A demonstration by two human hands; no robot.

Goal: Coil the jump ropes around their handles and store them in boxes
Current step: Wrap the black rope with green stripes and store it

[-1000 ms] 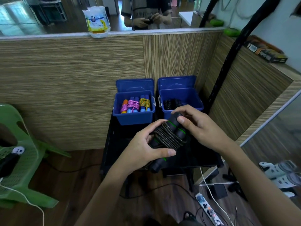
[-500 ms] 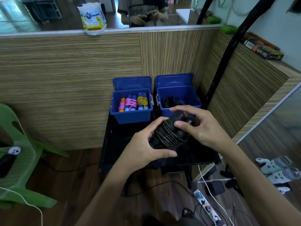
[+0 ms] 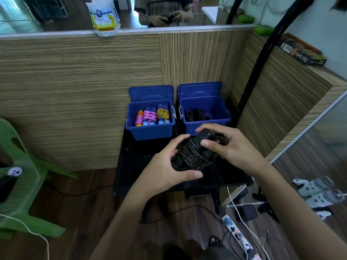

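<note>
Since the frame half a second earlier, both hands and the bundle have shifted slightly toward the far side, closer to the right box, and the right thumb now lies across the upper handle. Left hand (image 3: 169, 166) grips the lower end of the black jump rope (image 3: 193, 153), thumb beneath and fingers curled over the coils; right hand (image 3: 225, 145) pinches the upper handle ends between thumb and forefinger. Cord lies wound in close turns round the paired black handles with green rings, held above the black table (image 3: 225, 177), just near of the right blue box (image 3: 206, 126).

Step in hand, by judgement: coiling appears finished or nearly so, and the free end is being secured. Next move calls for carrying the bundle forward over the near rim of the right box and lowering it beside the dark coiled ropes (image 3: 195, 115) already inside, keeping pressure on the turns so they do not spring loose.

Left blue box (image 3: 150, 131) holds pink and yellow coiled ropes with blue and orange handles.

Writing: the white and yellow packet (image 3: 103, 17) on the far ledge bears a blue round logo, illegible. The carton (image 3: 300, 53) at far right carries print too small to read.
</note>
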